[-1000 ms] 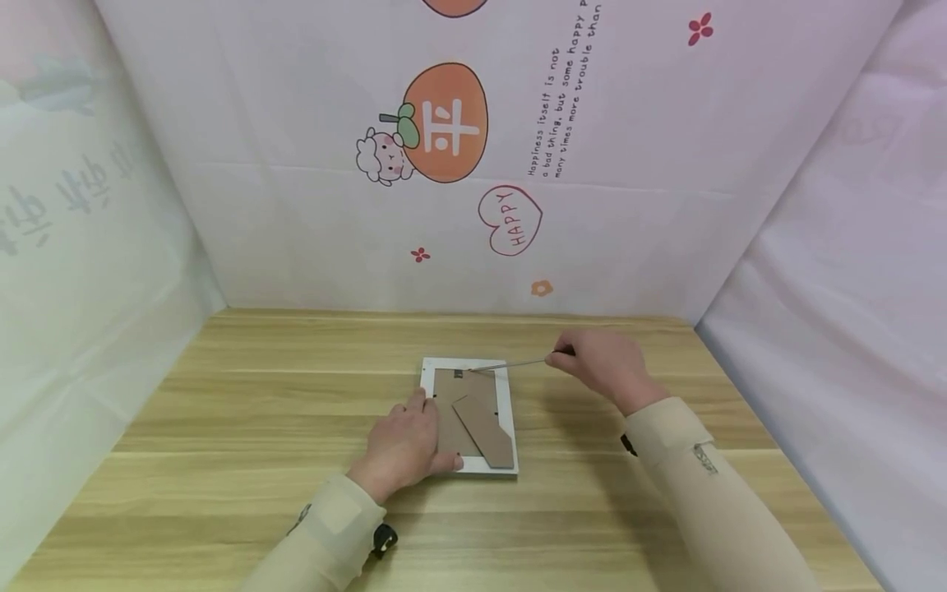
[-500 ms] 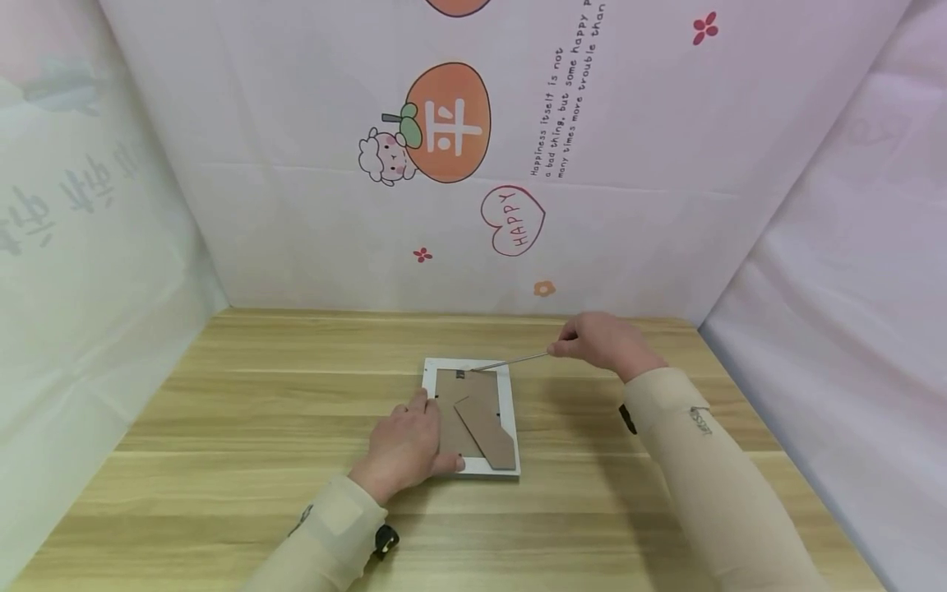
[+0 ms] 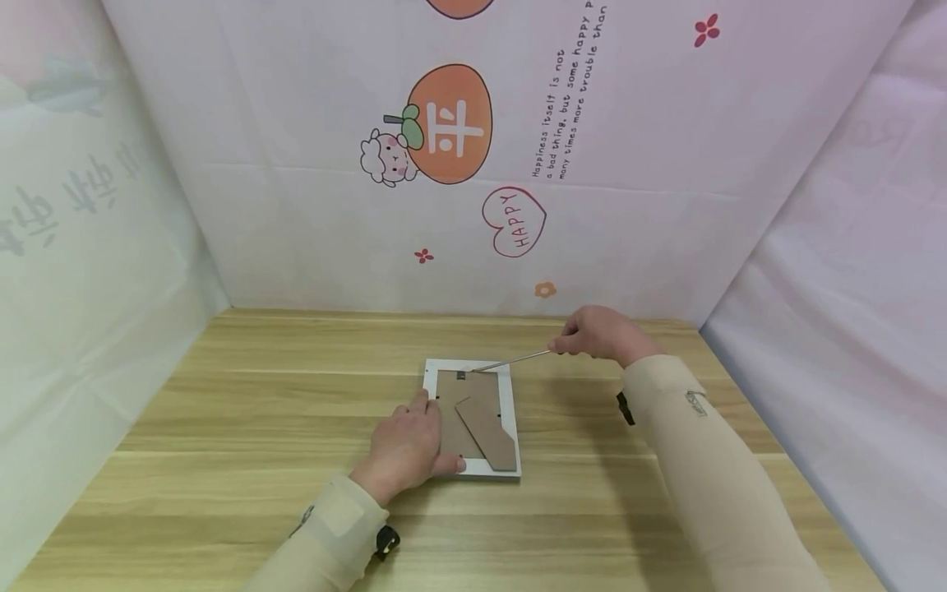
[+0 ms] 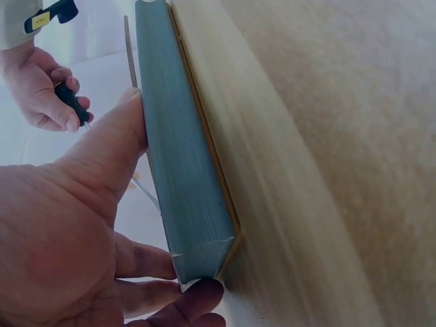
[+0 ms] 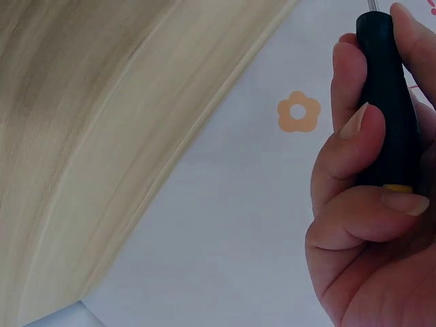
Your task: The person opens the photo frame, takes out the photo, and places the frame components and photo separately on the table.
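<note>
A white-edged picture frame point(image 3: 506, 395) lies face down on the wooden table, its brown backing board point(image 3: 448, 423) and angled stand leg point(image 3: 488, 436) showing. My left hand point(image 3: 405, 444) holds the frame at its near left corner; in the left wrist view the thumb is on one edge of the bluish frame side point(image 4: 180, 150) and fingers bend around the corner. In my right hand point(image 3: 602, 333) is a screwdriver, its dark handle point(image 5: 388, 102) wrapped by the fingers. The thin metal shaft point(image 3: 518, 358) slopes down left, its tip at the backing's far edge beside a small black hanger point(image 3: 461, 375).
The wooden table point(image 3: 259, 395) meets a printed white cloth point(image 3: 311, 238) at the back. White cloth walls stand at the left point(image 3: 89, 271) and right point(image 3: 836, 296). Small dark tabs sit along the backing's edges.
My right hand has risen slightly, so the screwdriver tilts more steeply while its tip stays near the hanger. The left hand and the frame keep their place.
</note>
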The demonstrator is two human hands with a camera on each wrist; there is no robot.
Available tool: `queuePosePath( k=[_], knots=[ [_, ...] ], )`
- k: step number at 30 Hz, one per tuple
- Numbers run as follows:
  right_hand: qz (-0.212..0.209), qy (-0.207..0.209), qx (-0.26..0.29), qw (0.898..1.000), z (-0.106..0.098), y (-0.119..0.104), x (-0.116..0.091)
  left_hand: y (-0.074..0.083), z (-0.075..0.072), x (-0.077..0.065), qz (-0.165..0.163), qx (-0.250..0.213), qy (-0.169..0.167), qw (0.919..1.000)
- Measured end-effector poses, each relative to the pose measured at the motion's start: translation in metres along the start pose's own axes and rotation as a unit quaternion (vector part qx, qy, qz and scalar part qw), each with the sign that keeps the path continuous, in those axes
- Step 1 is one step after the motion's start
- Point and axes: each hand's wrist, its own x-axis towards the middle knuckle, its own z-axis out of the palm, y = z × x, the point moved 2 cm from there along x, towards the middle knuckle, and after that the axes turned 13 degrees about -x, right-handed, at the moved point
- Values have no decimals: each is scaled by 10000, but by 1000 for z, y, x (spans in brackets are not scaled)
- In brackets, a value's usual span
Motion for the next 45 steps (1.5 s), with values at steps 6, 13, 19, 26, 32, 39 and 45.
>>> queuePosePath(
  k=[6, 13, 19, 26, 32, 39, 45],
  knots=[
    [-29, 665, -387, 9970, 13, -3, -12, 1, -1, 0, -5, -14, 3, 10000],
    [-62, 1094, -525, 9926, 22, -8, -24, 1, -1, -1, -38, -45, -9, 10000],
    [-21, 1271, -575, 9902, 24, -12, -26, 1, -2, -1, -56, 11, -22, 10000],
    [70, 1153, -457, 9923, 23, -11, -22, -1, -1, -1, -61, 5, -3, 10000],
    [71, 891, -308, 9955, 22, -3, -16, 0, -2, -1, -56, -30, -14, 10000],
    [32, 533, -15, 9986, 22, 8, -8, 0, -1, 0, -38, -34, -32, 10000],
    [20, 154, 339, 9993, 20, 14, -3, 2, -1, -1, -23, -3, -38, 10000]
  ],
)
